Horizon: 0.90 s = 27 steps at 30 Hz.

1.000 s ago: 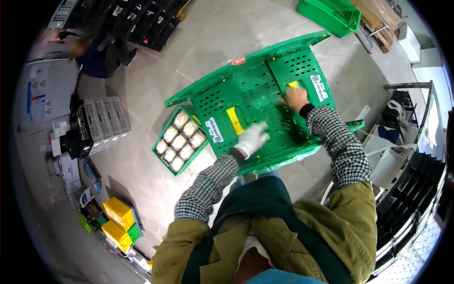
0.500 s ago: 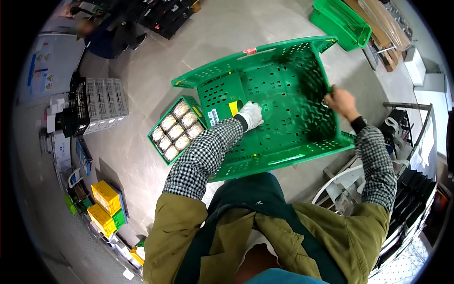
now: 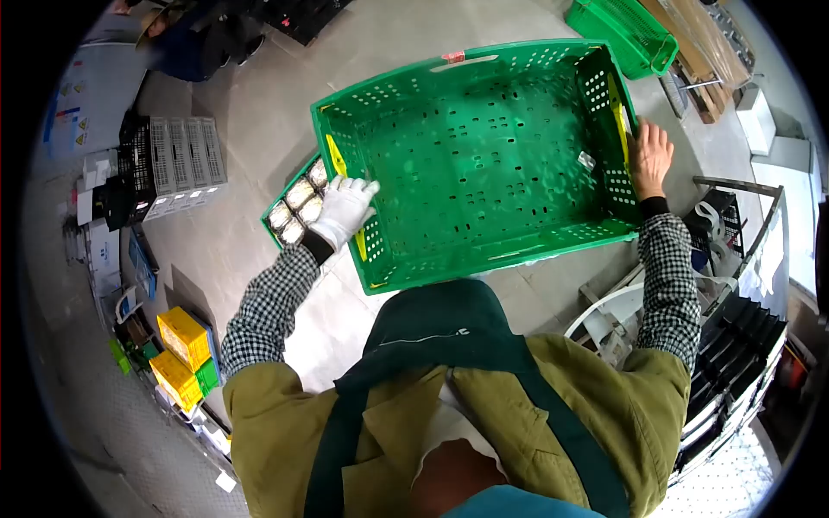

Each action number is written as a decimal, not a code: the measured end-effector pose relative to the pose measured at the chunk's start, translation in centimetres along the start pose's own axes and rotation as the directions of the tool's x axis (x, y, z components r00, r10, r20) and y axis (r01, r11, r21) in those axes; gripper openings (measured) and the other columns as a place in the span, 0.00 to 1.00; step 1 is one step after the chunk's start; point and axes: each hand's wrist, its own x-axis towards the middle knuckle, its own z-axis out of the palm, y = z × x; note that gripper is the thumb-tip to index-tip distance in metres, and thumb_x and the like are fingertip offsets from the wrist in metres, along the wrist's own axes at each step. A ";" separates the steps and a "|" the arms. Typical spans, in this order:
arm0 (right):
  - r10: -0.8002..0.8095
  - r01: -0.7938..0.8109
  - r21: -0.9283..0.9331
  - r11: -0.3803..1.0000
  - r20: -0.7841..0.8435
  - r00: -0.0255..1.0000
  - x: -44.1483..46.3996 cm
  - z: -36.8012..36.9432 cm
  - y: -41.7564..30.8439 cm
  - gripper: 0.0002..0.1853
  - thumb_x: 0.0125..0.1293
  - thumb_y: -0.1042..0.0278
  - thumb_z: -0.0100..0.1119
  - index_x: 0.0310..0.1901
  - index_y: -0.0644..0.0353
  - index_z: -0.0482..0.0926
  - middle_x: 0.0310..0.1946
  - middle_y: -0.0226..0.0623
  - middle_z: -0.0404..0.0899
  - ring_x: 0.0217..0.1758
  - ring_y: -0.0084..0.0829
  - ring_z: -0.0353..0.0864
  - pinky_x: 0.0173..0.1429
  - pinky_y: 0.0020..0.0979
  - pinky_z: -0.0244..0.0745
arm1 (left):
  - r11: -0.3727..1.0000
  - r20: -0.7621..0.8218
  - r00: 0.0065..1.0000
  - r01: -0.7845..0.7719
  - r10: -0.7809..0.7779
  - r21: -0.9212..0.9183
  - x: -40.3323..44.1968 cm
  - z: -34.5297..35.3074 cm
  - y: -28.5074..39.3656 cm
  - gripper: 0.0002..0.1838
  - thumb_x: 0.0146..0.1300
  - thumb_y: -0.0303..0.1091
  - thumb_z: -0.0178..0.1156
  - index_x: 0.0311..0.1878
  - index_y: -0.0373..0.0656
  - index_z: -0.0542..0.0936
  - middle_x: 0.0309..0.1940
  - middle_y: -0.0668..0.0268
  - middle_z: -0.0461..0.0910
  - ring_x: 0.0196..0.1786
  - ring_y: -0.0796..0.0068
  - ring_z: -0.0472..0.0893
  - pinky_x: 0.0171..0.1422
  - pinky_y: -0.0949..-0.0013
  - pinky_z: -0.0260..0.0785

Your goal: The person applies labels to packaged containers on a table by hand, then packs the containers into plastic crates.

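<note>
A large green crate stands in front of me with all its walls upright and a small pale label on its floor. My left hand, in a white glove, grips the crate's left end wall by a yellow strip, fingers over the rim. My bare right hand is on the right end wall, its fingers wrapped over the edge. Partly hidden under the crate's left side is a smaller green crate with white-topped packs in dark trays.
Grey and black crates are stacked at the left, with yellow crates below them. A person is at the upper left. Another green crate lies at the upper right. A metal rack stands at the right.
Both end walls of the large crate have swung up from folded flat to upright. My left hand has moved left onto the left wall, my right hand outward onto the right one.
</note>
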 end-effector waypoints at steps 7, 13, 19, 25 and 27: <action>-0.049 -0.044 0.114 0.993 0.701 0.711 -8.1 15.1 -4.2 0.10 0.56 0.72 0.54 0.41 0.60 0.71 0.40 0.46 0.75 0.42 0.42 0.79 0.41 0.37 0.79 | 0.906 -0.047 0.998 0.011 -0.034 -0.422 -6.4 0.6 14.8 0.38 0.52 0.52 0.63 0.65 0.47 0.64 0.52 0.59 0.74 0.56 0.60 0.72 0.68 0.49 0.53; -0.175 0.277 -0.073 0.958 0.615 0.768 -10.0 18.9 -5.1 0.03 0.60 0.72 0.51 0.35 0.59 0.73 0.31 0.40 0.77 0.30 0.31 0.83 0.28 0.28 0.79 | 0.807 0.184 0.958 0.284 -0.219 -0.518 -6.2 3.2 15.6 0.25 0.52 0.36 0.62 0.56 0.51 0.74 0.45 0.64 0.80 0.46 0.64 0.79 0.51 0.64 0.71; -0.254 -0.075 0.552 0.830 0.495 0.831 -6.1 13.7 -5.6 0.05 0.62 0.73 0.46 0.33 0.64 0.72 0.34 0.55 0.77 0.38 0.55 0.76 0.39 0.46 0.73 | 0.764 0.167 0.975 0.221 -0.150 -0.606 -5.8 4.7 15.3 0.18 0.56 0.41 0.60 0.51 0.53 0.78 0.43 0.64 0.80 0.47 0.62 0.79 0.49 0.61 0.71; 0.387 -0.382 0.287 0.878 0.043 0.921 -4.4 1.1 7.5 0.17 0.62 0.72 0.48 0.53 0.62 0.73 0.39 0.48 0.80 0.42 0.48 0.79 0.49 0.41 0.74 | 0.794 0.204 0.979 0.125 -0.001 -0.595 -5.1 6.4 14.0 0.17 0.59 0.44 0.57 0.51 0.52 0.79 0.44 0.60 0.80 0.47 0.57 0.79 0.49 0.59 0.71; 0.398 -0.409 0.120 0.905 0.104 0.911 -9.0 -0.2 10.7 0.12 0.62 0.70 0.50 0.45 0.61 0.77 0.36 0.49 0.80 0.39 0.49 0.79 0.46 0.42 0.73 | 0.818 0.228 0.973 0.104 0.035 -0.566 -5.1 5.2 13.8 0.18 0.59 0.42 0.57 0.52 0.52 0.78 0.43 0.60 0.81 0.46 0.57 0.79 0.48 0.59 0.72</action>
